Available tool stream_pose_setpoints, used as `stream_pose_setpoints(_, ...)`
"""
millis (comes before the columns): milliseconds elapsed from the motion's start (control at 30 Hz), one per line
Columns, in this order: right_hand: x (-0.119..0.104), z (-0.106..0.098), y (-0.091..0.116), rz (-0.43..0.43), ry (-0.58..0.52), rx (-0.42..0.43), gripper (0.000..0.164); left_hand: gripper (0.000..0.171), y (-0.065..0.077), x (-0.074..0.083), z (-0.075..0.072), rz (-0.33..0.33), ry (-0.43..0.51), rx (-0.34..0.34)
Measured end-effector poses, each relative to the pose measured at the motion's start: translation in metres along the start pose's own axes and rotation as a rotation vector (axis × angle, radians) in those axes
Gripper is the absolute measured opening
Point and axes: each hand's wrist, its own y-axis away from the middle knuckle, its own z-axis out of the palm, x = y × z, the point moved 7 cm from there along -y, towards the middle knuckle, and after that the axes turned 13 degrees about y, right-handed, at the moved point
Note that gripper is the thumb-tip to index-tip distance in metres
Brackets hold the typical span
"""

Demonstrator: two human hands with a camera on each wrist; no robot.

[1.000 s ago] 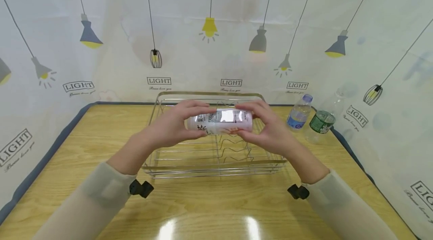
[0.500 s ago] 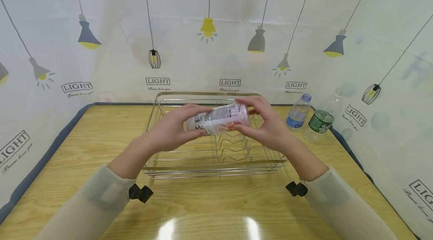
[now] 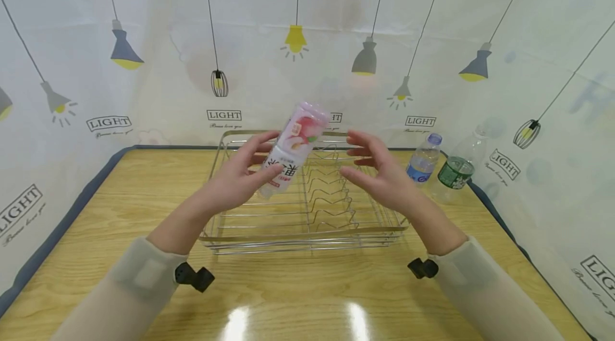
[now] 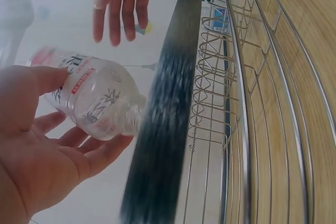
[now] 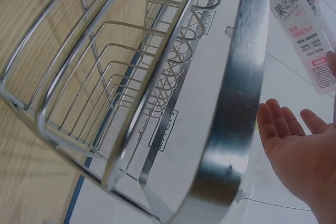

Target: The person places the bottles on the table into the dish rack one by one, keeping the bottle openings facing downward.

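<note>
A drink bottle (image 3: 293,146) with a white-and-pink label and a peach picture is held tilted above the wire dish rack (image 3: 307,237). My left hand (image 3: 235,175) grips its lower part between thumb and fingers. Its pink end points up and to the right. In the left wrist view, the clear neck of the bottle (image 4: 100,95) shows beside the rack's flat rim. To the right, my right hand (image 3: 379,175) is apart from the bottle, fingers relaxed and holding nothing. The right wrist view also has this loose right hand (image 5: 296,148), below the bottle (image 5: 304,32).
Two clear plastic bottles stand at the right rear of the wooden table (image 3: 307,287): one with a blue label (image 3: 423,162), one with a green label (image 3: 458,167). Behind the rack rises a backdrop (image 3: 259,63) printed with lamps. Wavy wire dividers (image 3: 331,197) fill the rack's right half.
The bottle has swung from lying level between both hands to a steep tilt, its label turning to the peach side. My right hand has let go; the left hand still holds it.
</note>
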Motion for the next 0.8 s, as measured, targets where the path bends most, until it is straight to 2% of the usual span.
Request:
stream_pose_setpoints(100, -0.001, 0.006, -0.001, 0.009, -0.012, -0.048, 0.075, 0.069, 0.000, 0.000, 0.001, -0.014, 0.059, -0.009)
stream_pose_setpoints(300, -0.010, 0.018, -0.007, 0.008, -0.022, -0.112, 0.075, 0.075, 0.000, -0.002, 0.005, -0.011, 0.116, -0.021)
stream_pose_setpoints(500, -0.022, 0.027, -0.018, -0.047, -0.038, -0.112, 0.077, 0.081, 0.000, -0.005, 0.011, -0.036, 0.158, -0.032)
stream_pose_setpoints(800, -0.037, 0.041, -0.032, -0.041, -0.178, -0.132, 0.089, 0.091, -0.002, -0.004, 0.021, -0.057, 0.135, -0.067)
